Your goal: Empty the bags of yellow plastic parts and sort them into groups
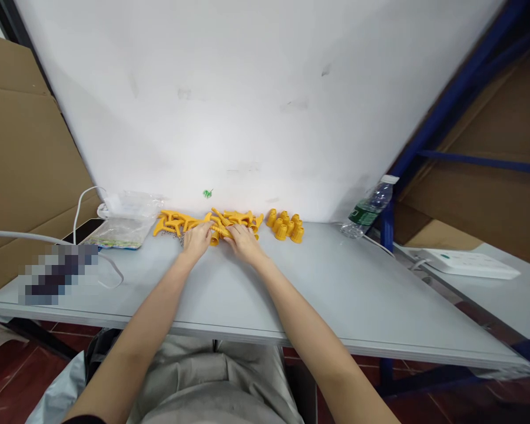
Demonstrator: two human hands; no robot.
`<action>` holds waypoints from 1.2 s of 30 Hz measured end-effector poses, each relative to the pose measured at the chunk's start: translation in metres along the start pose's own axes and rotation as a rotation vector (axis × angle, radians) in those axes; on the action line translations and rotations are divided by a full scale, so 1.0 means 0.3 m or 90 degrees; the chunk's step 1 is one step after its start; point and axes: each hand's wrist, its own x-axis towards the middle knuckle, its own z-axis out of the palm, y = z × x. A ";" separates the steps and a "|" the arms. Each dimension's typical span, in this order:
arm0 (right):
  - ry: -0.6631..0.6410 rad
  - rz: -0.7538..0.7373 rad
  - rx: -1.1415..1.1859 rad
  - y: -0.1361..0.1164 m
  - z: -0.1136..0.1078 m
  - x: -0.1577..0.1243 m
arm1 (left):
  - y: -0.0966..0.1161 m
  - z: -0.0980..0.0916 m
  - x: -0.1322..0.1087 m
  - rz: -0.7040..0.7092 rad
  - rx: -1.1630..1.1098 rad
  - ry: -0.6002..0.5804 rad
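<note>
My left hand (196, 241) and my right hand (246, 242) meet near the back of the table. Between them lies a yellow ribbed plastic piece (221, 229), with the fingers of both hands closed on its two ends. Behind the hands spreads a pile of yellow branched plastic parts (172, 221), some hidden by the fingers. A yellow cup-shaped part (214, 238) shows between the hands. Small shiny metal pieces (176, 237), too small to name, lie left of my left hand. Right of the pile stands a group of yellow ribbed cups (281, 229).
A clear bottle with a green label (365, 212) leans at the back right. On the left are plastic bags (123, 231), a dark phone-like slab (83, 231) and a white cable (76, 212). A white board (265, 118) rises behind the table (335, 294). A power strip (470, 263) sits far right.
</note>
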 end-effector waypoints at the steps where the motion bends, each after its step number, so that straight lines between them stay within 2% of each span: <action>1: -0.008 0.004 -0.001 0.000 0.001 0.000 | -0.003 0.000 0.002 -0.010 0.000 -0.001; 5: -0.004 0.056 -0.025 0.027 -0.011 -0.002 | -0.030 -0.010 0.014 -0.086 0.007 0.014; 11: 0.136 0.287 -0.081 0.164 -0.027 -0.030 | -0.101 -0.022 0.030 -0.158 -0.026 0.097; 13: 0.166 0.351 -0.063 0.213 -0.019 -0.043 | -0.124 -0.011 0.034 -0.137 -0.044 0.132; 16: 0.168 0.431 -0.005 0.269 -0.001 -0.061 | -0.157 0.015 0.043 -0.060 -0.065 0.179; 18: 0.157 0.483 0.030 0.293 0.012 -0.072 | -0.177 0.034 0.050 -0.031 -0.061 0.185; 20: 0.149 0.526 0.060 0.308 0.024 -0.082 | -0.195 0.053 0.056 -0.040 -0.038 0.163; 27: 0.193 0.575 0.136 0.350 0.057 -0.105 | -0.255 0.129 0.056 -0.132 -0.008 0.064; 31: 0.187 0.587 0.146 0.370 0.072 -0.117 | -0.292 0.170 0.069 -0.140 -0.043 0.061; 36: 0.242 0.562 0.154 0.385 0.091 -0.125 | -0.310 0.188 0.090 -0.182 -0.129 0.092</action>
